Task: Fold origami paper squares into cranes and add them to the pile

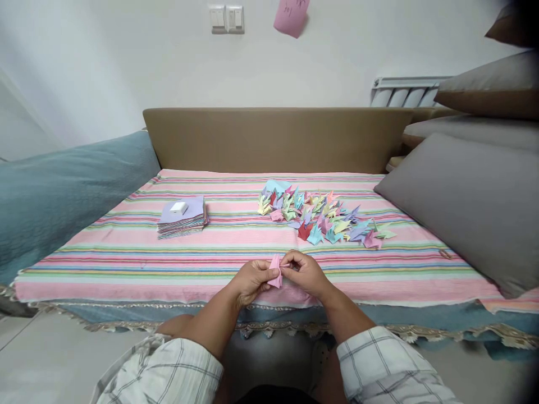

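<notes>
A pink folded paper crane (275, 272) is held between my two hands, above the front part of the striped cloth. My left hand (254, 279) pinches its body from the left, thumb on top. From the right, the thumb and forefinger of my right hand (304, 271) close on a narrow pointed end of the same paper. Beyond my hands lies a heap of finished paper cranes (324, 219) in many colours. Left of them stands a stack of square coloured paper (182, 220) with a small white block (179, 207) on top.
The striped cloth (105, 264) covers a sofa seat with a brown backrest (278, 140). Grey cushions (467, 196) are piled at the right, and a blue-covered armrest (80, 185) rises at the left. A small brownish object (445, 254) lies near the right cushion.
</notes>
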Demonstrator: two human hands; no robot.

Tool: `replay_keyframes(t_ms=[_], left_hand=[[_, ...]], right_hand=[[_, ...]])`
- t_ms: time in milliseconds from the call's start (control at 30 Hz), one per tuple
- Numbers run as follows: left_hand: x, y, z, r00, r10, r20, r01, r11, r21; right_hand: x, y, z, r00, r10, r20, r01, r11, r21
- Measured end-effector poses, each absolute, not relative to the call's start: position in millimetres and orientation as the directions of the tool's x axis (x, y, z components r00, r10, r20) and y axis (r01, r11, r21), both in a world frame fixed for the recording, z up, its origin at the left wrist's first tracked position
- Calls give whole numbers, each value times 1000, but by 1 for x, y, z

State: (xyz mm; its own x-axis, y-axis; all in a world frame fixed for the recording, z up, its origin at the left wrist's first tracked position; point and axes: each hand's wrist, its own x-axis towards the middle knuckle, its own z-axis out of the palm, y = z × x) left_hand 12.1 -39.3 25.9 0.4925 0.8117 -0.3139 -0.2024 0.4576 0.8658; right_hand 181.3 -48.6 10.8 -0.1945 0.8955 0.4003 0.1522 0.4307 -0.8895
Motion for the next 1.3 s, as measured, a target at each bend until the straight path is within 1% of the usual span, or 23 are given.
replay_keyframes(t_ms=[67, 200, 433, 533, 733, 867, 1000, 1133, 1300], left_hand=[[14, -40, 24, 461, 835, -300, -219, 435, 873], [18, -41, 23, 420, 858, -297, -260, 427, 866], [18, -40, 23, 356, 887, -295, -307, 409, 859], [19, -41, 23, 338, 897, -286, -325, 396, 859], [20, -40, 23, 303, 919, -254, -369, 359, 858], [20, -40, 21, 280, 932, -231, -385, 329, 862], [21, -39, 19, 267, 944, -192, -395, 289, 872], [22, -39, 19, 248, 955, -162, -383, 250, 889], [23, -40, 19, 254, 954, -158, -368, 247, 896]], right_hand=[[180, -50, 10, -172, 907, 386, 166, 412, -896], [178, -50, 8, -138, 916, 376, 137, 394, -909], [179, -51, 10, -132, 897, 421, 193, 440, -877], [177, -51, 11, -115, 897, 426, 183, 441, -879], [175, -50, 10, -94, 917, 387, 90, 395, -914], [173, -51, 13, -88, 942, 325, -6, 325, -946], [170, -51, 13, -38, 968, 247, -89, 243, -966], [167, -49, 11, 4, 973, 232, -116, 231, -966], [165, -49, 10, 5, 972, 237, -125, 235, -964]])
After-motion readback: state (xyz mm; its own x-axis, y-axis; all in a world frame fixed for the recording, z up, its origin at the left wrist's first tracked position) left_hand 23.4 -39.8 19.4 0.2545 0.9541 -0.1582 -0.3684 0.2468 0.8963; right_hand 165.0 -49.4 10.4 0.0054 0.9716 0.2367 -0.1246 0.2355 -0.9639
